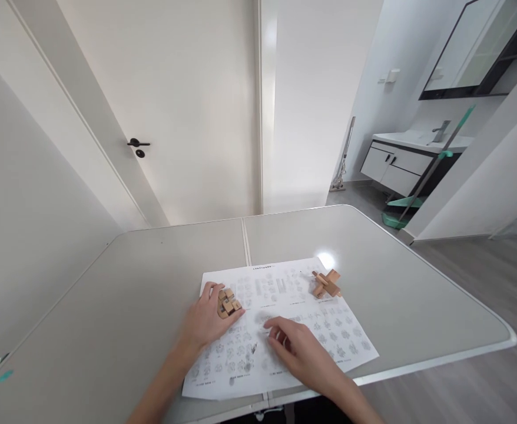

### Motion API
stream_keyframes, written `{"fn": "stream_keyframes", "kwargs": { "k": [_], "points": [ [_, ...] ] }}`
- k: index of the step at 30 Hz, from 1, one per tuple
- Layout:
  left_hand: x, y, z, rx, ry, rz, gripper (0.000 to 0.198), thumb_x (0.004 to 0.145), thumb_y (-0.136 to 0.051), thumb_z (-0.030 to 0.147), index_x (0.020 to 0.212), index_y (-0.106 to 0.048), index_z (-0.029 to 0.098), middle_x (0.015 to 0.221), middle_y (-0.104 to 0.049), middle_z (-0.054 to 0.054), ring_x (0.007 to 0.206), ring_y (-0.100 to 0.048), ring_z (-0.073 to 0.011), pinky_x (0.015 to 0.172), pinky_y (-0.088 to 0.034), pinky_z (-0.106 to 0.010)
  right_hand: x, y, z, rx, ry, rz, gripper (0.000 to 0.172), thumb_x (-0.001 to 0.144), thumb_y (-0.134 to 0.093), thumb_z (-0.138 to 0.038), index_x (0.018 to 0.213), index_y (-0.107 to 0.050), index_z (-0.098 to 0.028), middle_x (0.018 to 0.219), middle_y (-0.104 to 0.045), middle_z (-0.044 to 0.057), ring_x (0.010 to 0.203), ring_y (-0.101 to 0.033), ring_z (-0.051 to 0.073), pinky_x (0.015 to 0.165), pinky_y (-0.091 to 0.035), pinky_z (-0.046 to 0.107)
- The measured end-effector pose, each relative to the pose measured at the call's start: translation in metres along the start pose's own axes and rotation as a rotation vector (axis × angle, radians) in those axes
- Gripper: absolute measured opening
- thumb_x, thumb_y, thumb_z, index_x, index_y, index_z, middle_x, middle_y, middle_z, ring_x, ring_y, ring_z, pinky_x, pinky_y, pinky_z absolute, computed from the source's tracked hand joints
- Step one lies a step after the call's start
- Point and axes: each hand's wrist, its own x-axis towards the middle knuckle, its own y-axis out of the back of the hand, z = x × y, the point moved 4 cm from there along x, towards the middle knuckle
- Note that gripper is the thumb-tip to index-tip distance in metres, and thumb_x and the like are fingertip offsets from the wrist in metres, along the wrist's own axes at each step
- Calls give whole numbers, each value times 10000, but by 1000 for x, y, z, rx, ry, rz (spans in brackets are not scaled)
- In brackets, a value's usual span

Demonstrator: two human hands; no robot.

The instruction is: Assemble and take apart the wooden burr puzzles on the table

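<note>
while on paper (329, 335), left hand (205, 323) around puzzle (228, 304)

A puzzle (228, 303) sits between the fingers of the left hand (205, 321), on a sheet (344, 333) that lies on the table (121, 294) under both hands. The right hand (300, 350) rests on the sheet just right of the left hand, nearer the table's front edge. A second puzzle (326, 284) lies on the sheet beyond the right hand, and a door (174, 118) stands behind the table.
</note>
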Motion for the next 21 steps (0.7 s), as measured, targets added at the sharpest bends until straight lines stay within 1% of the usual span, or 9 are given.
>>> {"fn": "stream_keyframes", "kwargs": {
  "k": [3, 6, 10, 13, 17, 19, 21],
  "points": [
    [3, -2, 5, 11, -17, -7, 579, 855, -567, 686, 1214, -596, 233, 1265, -614, -96, 862, -696, -240, 660, -505, -336, -24, 10, 19, 48, -72, 54, 258, 1041, -457, -392, 1162, -632, -246, 902, -701, 41, 765, -641, 219, 706, -479, 318],
    [8, 1, 5, 16, -23, -6, 523, 865, -572, 651, 1176, -614, 233, 1224, -632, -77, 842, -693, -221, 649, -495, -315, -40, 20, 37, 77, -113, 124, 301, 1048, -443, -453, 1154, -629, -241, 871, -673, 40, 734, -598, 211, 681, -458, 320],
    [20, 10, -5, 65, 4, 5, 498, 864, -573, 643, 1132, -623, 226, 1192, -647, -68, 872, -706, -234, 685, -505, -325, -48, 30, 53, 165, -139, 213, 378, 1040, -439, -540, 1084, -632, -218, 798, -643, 25, 678, -565, 195, 665, -444, 321],
    [30, 18, -17, 105, 73, 39, 492, 865, -552, 653, 1111, -619, 233, 1210, -652, -75, 919, -716, -263, 721, -512, -345, -47, 33, 57, 209, -139, 247, 407, 1030, -446, -570, 1036, -641, -213, 759, -637, 13, 653, -562, 189, 648, -431, 316],
    [34, 21, -24, 111, 113, 80, 574, 871, -492, 693, 1182, -589, 220, 1284, -631, -108, 1009, -708, -312, 737, -525, -378, -44, 35, 53, 208, -118, 272, 421, 1022, -456, -579, 1016, -650, -205, 738, -645, 7, 642, -574, 187, 643, -428, 307],
    [33, 22, -25, 93, 135, 95, 653, 866, -474, 713, 1267, -540, 202, 1336, -610, -130, 1045, -702, -335, 754, -533, -405, -44, 38, 51, 239, -109, 288, 420, 1016, -471, -583, 1011, -650, -204, 718, -638, 1, 642, -579, 185, 645, -429, 302],
    [29, 23, -27, 67, 176, 99, 761, 847, -471, 739, 1372, -455, 189, 1396, -578, -147, 1070, -697, -356, 766, -537, -430, -45, 43, 50, 290, -100, 305, 413, 1015, -480, -584, 1018, -645, -205, 733, -640, 2, 642, -582, 178, 642, -430, 296]
  ]
}}
